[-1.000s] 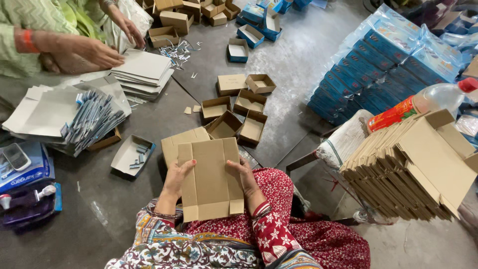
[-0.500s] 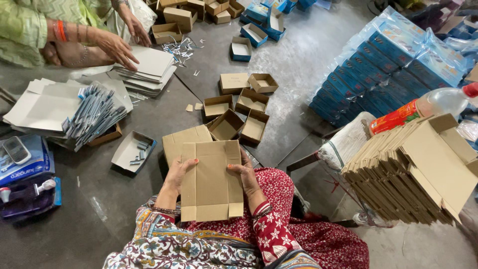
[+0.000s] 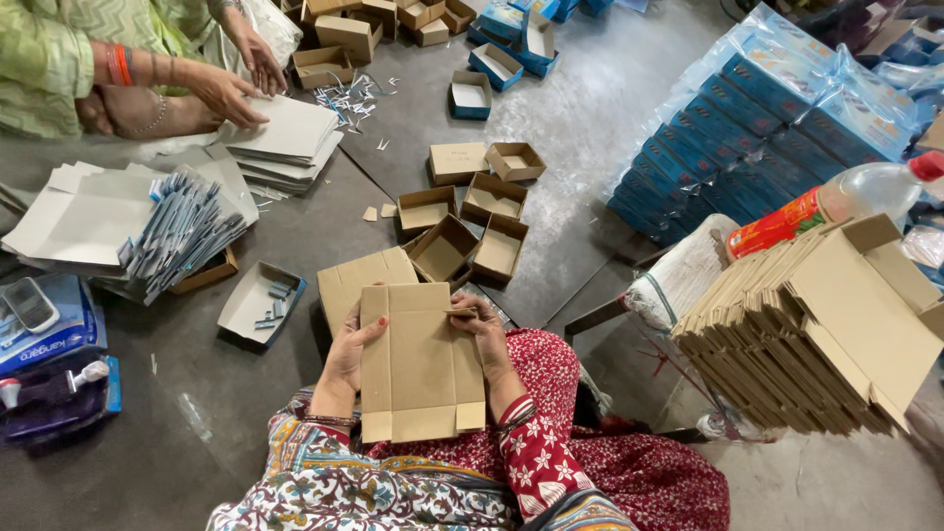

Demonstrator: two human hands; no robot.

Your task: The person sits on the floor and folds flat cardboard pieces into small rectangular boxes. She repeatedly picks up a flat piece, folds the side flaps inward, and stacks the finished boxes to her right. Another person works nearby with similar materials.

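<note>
I hold a flat brown cardboard box blank (image 3: 418,364) over my lap, above red patterned cloth. My left hand (image 3: 346,356) grips its left edge, fingers curled over the board. My right hand (image 3: 487,334) holds its right edge near the top corner. A second flat brown blank (image 3: 356,278) lies on the floor just beyond it. Several folded open brown boxes (image 3: 470,221) sit on the grey floor further ahead.
A tall stack of flat brown blanks (image 3: 816,334) leans at my right, with a plastic bottle (image 3: 836,202) behind it. Wrapped blue boxes (image 3: 757,118) lie far right. Another person's hands (image 3: 231,88) rest on a pile of grey card sheets (image 3: 285,138) at upper left. A small tray (image 3: 258,300) sits left.
The blank in my hands has barely shifted. The other person's hands have moved down onto the grey card pile.
</note>
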